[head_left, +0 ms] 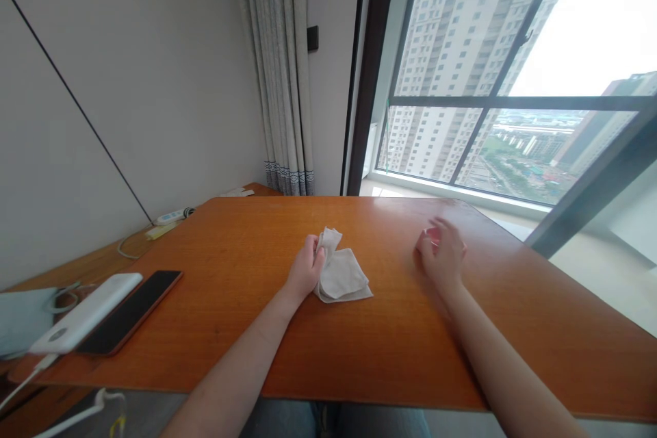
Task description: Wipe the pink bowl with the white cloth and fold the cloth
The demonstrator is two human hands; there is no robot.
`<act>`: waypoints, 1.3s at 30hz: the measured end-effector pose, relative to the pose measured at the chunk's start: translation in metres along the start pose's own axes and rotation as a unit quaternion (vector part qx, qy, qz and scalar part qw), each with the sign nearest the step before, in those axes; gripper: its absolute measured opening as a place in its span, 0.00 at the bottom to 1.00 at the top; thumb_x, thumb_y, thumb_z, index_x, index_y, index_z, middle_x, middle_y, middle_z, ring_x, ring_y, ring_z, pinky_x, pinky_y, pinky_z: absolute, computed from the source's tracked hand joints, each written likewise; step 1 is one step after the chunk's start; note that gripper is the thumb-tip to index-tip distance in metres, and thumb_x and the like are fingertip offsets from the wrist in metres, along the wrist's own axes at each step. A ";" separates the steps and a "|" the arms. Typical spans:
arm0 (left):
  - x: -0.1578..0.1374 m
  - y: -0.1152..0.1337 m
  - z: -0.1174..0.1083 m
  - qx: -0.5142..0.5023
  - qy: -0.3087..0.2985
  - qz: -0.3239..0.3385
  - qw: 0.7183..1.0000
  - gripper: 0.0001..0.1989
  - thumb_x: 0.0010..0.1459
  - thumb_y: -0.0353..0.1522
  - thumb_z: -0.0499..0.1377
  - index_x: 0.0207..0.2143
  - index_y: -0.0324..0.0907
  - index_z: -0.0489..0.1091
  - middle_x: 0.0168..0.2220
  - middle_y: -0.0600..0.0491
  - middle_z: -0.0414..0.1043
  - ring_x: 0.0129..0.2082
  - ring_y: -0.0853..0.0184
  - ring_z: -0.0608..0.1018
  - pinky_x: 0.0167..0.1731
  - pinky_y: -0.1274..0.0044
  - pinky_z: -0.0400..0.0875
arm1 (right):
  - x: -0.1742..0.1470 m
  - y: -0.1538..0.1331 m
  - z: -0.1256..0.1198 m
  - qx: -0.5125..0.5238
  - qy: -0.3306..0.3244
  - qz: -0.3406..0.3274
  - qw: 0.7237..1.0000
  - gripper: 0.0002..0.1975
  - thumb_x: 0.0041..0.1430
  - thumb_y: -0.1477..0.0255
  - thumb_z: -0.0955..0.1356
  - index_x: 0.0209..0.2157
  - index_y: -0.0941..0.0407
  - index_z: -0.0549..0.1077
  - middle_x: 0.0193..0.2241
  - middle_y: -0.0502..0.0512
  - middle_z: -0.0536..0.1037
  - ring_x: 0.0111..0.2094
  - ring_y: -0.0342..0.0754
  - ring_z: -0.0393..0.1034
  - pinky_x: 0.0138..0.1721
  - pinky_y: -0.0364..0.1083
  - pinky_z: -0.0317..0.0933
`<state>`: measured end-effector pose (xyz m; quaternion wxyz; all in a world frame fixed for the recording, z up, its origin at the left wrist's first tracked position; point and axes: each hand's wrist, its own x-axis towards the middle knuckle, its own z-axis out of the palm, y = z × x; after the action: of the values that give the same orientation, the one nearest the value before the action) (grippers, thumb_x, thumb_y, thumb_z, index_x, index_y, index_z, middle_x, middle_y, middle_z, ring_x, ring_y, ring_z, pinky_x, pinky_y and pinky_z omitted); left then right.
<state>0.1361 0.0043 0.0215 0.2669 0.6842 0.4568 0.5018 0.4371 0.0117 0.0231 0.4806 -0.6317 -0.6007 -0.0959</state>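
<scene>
My left hand (304, 267) is closed on the upper left part of a folded, pale grey-white cloth (346, 275), its fingers and thumb pinching a bunched edge. The rest of the cloth lies loosely folded on the wooden table (230, 328). Farther right, my right hand (442, 252) is slightly blurred, with its fingers curled around a small red object (434, 235). Most of that object is hidden by the hand, so its kind cannot be made out.
At the table's left lie a black-screened phone (134, 311) and a white power bank (87, 311) with a cable plugged in. A power strip (173, 216) sits beyond the left edge. Behind are a grey curtain (285, 68) and a large window (462, 82).
</scene>
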 end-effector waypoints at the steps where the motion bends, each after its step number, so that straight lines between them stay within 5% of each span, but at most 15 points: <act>1: 0.001 0.000 -0.001 -0.015 0.024 -0.008 1.000 0.06 0.57 0.36 0.50 0.36 0.44 0.61 0.32 0.52 0.68 0.32 0.64 0.71 0.36 0.74 0.61 | -0.010 -0.021 0.007 0.037 -0.069 -0.046 0.996 0.22 0.58 0.68 0.57 0.54 0.56 0.62 0.55 0.63 0.64 0.57 0.55 0.55 0.56 0.57 0.49; 4: 0.004 -0.001 -0.007 -0.045 0.099 -0.027 0.994 0.06 0.57 0.36 0.52 0.35 0.44 0.61 0.32 0.52 0.68 0.32 0.65 0.71 0.37 0.74 0.61 | -0.044 -0.071 0.031 0.091 -0.299 -0.155 0.937 0.22 0.56 0.66 0.61 0.53 0.53 0.64 0.57 0.59 0.63 0.57 0.54 0.55 0.56 0.55 0.51; 6: 0.007 -0.003 -0.012 -0.065 0.157 -0.027 0.985 0.07 0.57 0.37 0.52 0.36 0.44 0.60 0.32 0.53 0.67 0.32 0.66 0.70 0.37 0.75 0.62 | -0.060 -0.088 0.046 0.081 -0.392 -0.197 0.895 0.22 0.54 0.64 0.64 0.52 0.50 0.66 0.56 0.56 0.65 0.57 0.55 0.56 0.56 0.56 0.49; 9: 0.014 -0.012 -0.017 -0.101 0.225 -0.037 0.969 0.07 0.56 0.36 0.53 0.35 0.44 0.60 0.34 0.53 0.66 0.35 0.66 0.70 0.39 0.75 0.63 | -0.063 -0.087 0.064 0.018 -0.397 -0.177 0.901 0.19 0.56 0.69 0.62 0.50 0.50 0.68 0.56 0.56 0.66 0.57 0.54 0.56 0.58 0.58 0.44; 13: 0.024 -0.034 -0.017 -0.185 0.239 -0.184 0.935 0.06 0.50 0.32 0.56 0.30 0.43 0.60 0.31 0.54 0.67 0.34 0.68 0.71 0.39 0.74 0.65 | -0.042 -0.063 0.079 -0.072 -0.343 -0.091 0.932 0.20 0.55 0.74 0.61 0.50 0.55 0.68 0.56 0.60 0.65 0.58 0.56 0.55 0.58 0.61 0.41; 16: 0.028 -0.051 -0.020 -0.200 0.269 -0.260 0.906 0.05 0.50 0.30 0.53 0.29 0.43 0.56 0.27 0.56 0.64 0.30 0.70 0.71 0.36 0.73 0.67 | -0.031 -0.050 0.081 -0.054 -0.341 -0.085 0.935 0.20 0.54 0.74 0.61 0.50 0.57 0.67 0.55 0.61 0.65 0.57 0.54 0.56 0.57 0.54 0.48; 19: 0.032 -0.062 -0.032 -0.162 0.297 -0.262 0.904 0.05 0.51 0.32 0.51 0.31 0.44 0.56 0.29 0.56 0.63 0.31 0.70 0.70 0.36 0.72 0.66 | -0.030 -0.044 0.076 -0.010 -0.338 -0.099 0.936 0.19 0.52 0.76 0.61 0.47 0.56 0.69 0.53 0.59 0.67 0.54 0.52 0.59 0.55 0.50 0.51; 22: 0.034 -0.065 -0.045 -0.115 0.273 -0.233 0.926 0.05 0.51 0.33 0.53 0.30 0.44 0.59 0.33 0.55 0.66 0.34 0.68 0.70 0.40 0.74 0.64 | -0.030 -0.040 0.067 0.003 -0.316 -0.083 0.945 0.16 0.48 0.78 0.62 0.41 0.56 0.70 0.48 0.58 0.69 0.50 0.52 0.61 0.52 0.49 0.53; 26: 0.030 -0.064 -0.048 -0.006 0.169 -0.206 0.964 0.09 0.44 0.33 0.62 0.27 0.43 0.64 0.30 0.52 0.69 0.36 0.63 0.72 0.41 0.73 0.63 | -0.024 -0.033 0.060 -0.002 -0.325 -0.061 0.944 0.11 0.47 0.80 0.61 0.30 0.57 0.71 0.37 0.56 0.71 0.42 0.49 0.64 0.47 0.45 0.55; 30: 0.024 -0.062 -0.040 0.204 0.039 -0.225 0.952 0.19 0.54 0.42 0.55 0.45 0.41 0.65 0.35 0.46 0.73 0.39 0.58 0.75 0.40 0.70 0.64 | -0.016 -0.025 0.058 -0.027 -0.353 -0.051 0.934 0.11 0.48 0.81 0.59 0.22 0.57 0.71 0.32 0.56 0.71 0.37 0.47 0.63 0.43 0.43 0.55; 34: 0.026 -0.063 -0.033 0.146 -0.009 -0.201 0.969 0.28 0.57 0.37 0.54 0.59 0.41 0.54 0.41 0.47 0.74 0.43 0.61 0.75 0.44 0.72 0.66 | -0.014 -0.020 0.059 -0.026 -0.371 -0.059 0.926 0.13 0.47 0.82 0.59 0.20 0.57 0.71 0.32 0.56 0.72 0.37 0.47 0.63 0.43 0.42 0.55; 39: 0.029 -0.067 -0.030 0.147 0.013 -0.103 0.984 0.22 0.54 0.24 0.51 0.52 0.40 0.66 0.53 0.46 0.67 0.53 0.64 0.69 0.54 0.74 0.60 | -0.013 -0.020 0.058 -0.017 -0.370 -0.054 0.927 0.13 0.46 0.82 0.59 0.21 0.57 0.73 0.33 0.56 0.72 0.38 0.47 0.65 0.44 0.42 0.56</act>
<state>0.0867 0.0566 -0.0103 0.2082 0.6587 0.5973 0.4076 0.3898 0.0407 -0.0063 0.2075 -0.5968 -0.7675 0.1080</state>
